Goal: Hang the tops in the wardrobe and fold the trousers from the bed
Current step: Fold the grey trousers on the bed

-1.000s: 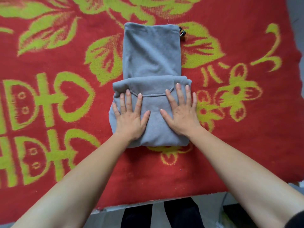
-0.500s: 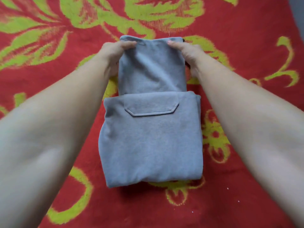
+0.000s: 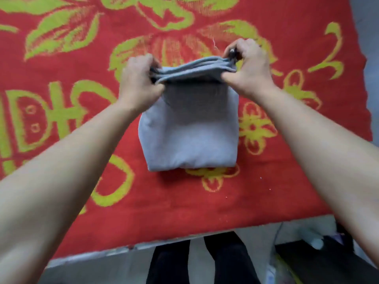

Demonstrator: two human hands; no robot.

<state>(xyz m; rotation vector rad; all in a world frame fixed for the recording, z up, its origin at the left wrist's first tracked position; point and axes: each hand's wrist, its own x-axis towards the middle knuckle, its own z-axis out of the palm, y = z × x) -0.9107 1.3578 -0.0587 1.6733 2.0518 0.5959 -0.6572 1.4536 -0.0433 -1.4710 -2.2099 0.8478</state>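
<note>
Two hands pinch the raised far end of the grey trousers (image 3: 190, 138): left hand (image 3: 139, 83) and right hand (image 3: 246, 72), one at each corner. The folded part lies near the middle of the red blanket (image 3: 205, 201). Probably only one last fold remains for this pair.

trousers (image 3: 190, 138) blurry, arms (image 3: 61, 177) cropped at pic edges

Nothing here you can read, no label, brand or number, your red blanket (image 3: 184, 206) bears only yellow-green flowers and leaves, the character-like motif (image 3: 56, 111) on your left too stylised and cut off to make out
</note>
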